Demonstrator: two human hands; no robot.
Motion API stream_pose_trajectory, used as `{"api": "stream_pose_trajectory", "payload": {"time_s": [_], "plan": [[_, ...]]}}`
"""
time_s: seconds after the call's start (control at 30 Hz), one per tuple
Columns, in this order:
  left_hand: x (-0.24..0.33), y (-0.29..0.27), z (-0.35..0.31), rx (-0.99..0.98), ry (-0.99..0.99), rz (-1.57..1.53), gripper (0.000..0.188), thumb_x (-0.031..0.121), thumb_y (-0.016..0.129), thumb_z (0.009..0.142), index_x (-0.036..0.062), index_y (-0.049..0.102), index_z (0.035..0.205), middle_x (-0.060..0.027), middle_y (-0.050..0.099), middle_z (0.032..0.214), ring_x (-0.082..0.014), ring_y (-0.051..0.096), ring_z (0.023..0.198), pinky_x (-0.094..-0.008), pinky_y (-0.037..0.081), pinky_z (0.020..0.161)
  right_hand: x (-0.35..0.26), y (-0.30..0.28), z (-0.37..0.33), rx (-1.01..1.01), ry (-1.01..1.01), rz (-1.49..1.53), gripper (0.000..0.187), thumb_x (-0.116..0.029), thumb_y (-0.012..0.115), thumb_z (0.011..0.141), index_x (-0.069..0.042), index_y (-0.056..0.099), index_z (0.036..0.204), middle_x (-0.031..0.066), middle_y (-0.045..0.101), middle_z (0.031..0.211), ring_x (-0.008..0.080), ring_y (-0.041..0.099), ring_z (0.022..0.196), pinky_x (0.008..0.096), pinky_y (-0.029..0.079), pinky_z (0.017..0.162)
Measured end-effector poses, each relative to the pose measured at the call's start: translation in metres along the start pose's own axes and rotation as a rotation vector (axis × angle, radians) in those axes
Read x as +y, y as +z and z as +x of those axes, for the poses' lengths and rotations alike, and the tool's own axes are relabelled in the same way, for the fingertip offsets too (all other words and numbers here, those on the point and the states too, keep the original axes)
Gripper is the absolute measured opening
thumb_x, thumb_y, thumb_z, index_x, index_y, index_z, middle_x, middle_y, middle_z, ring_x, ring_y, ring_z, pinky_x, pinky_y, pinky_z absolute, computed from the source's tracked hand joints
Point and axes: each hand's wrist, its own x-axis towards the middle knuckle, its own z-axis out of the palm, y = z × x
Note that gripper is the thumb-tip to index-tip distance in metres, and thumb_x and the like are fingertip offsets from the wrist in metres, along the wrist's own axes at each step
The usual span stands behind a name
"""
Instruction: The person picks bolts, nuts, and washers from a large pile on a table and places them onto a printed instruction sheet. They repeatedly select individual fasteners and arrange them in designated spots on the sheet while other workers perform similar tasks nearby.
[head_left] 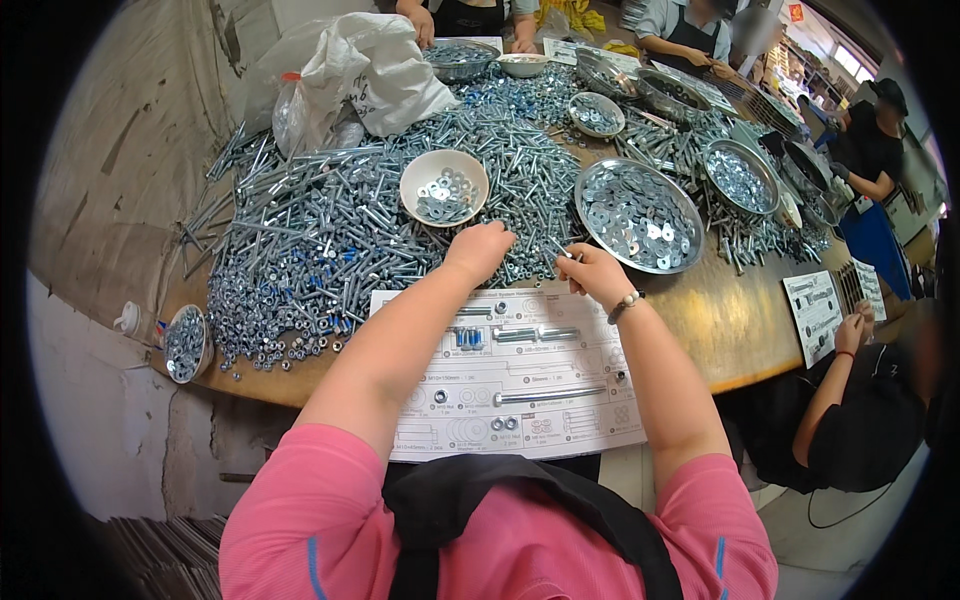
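My left hand (481, 252) reaches over the near edge of a heap of loose bolts (350, 215), just below a white bowl (410, 190) of washers. Its fingers are curled; whatever they grip, if anything, is hidden. A short silver bolt (561, 247) sticks out from the closed fingers of my right hand (594, 274), left of a large metal tray (668, 268) of flat washers. Beneath both forearms lies a white printed sheet (470, 378) with part drawings. On it rest blue-tipped bolts (468, 339), silver bolts (537, 334), one long bolt (550, 397) and several nuts (504, 424).
A white sack (395, 85) stands on the heap at the back left. A bowl of nuts (187, 345) sits at the table's left edge. More metal trays (742, 178) line the right side. Co-workers (690, 40) work across the table and at the right (865, 400).
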Motion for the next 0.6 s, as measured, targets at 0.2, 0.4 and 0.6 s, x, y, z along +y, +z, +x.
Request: {"api": "stream_pose_trajectory", "payload": {"time_s": [0.2,0.4,0.6], "plan": [[-0.002,-0.006,-0.001,0.152,-0.201,-0.21,0.013,0.019,0.055,0.081,0.0079,0.061,0.085,-0.0103,0.06,0.085,-0.0304,0.057,0.08,-0.0403,0.046,0.07,0.007,0.001,0.019,0.184,-0.162,-0.302,0.036,-0.027,0.061,0.079,-0.002,0.06,0.105,0.0122,0.065,0.082,0.0218,0.061,0.065,0.0302,0.048,0.063],[-0.008,-0.028,-0.016,0.173,-0.409,-0.714,0.013,0.01,0.058,0.08,0.0005,0.058,0.089,-0.0086,0.061,0.075,-0.0159,0.059,0.063,-0.0282,0.046,0.06,-0.014,0.003,-0.01,0.135,-0.143,-0.199,0.036,-0.029,0.06,0.08,-0.002,0.06,0.104,0.0131,0.064,0.08,0.0235,0.059,0.067,0.0311,0.046,0.064],[0.04,-0.057,-0.059,-0.031,-0.379,-1.049,0.015,0.008,0.057,0.081,-0.0017,0.057,0.092,-0.0059,0.06,0.077,-0.0107,0.057,0.065,-0.0244,0.046,0.059,0.001,-0.014,-0.077,0.07,-0.289,-0.321,0.029,-0.03,0.054,0.085,-0.002,0.06,0.089,0.0137,0.061,0.073,0.029,0.057,0.068,0.0358,0.043,0.06]]}}
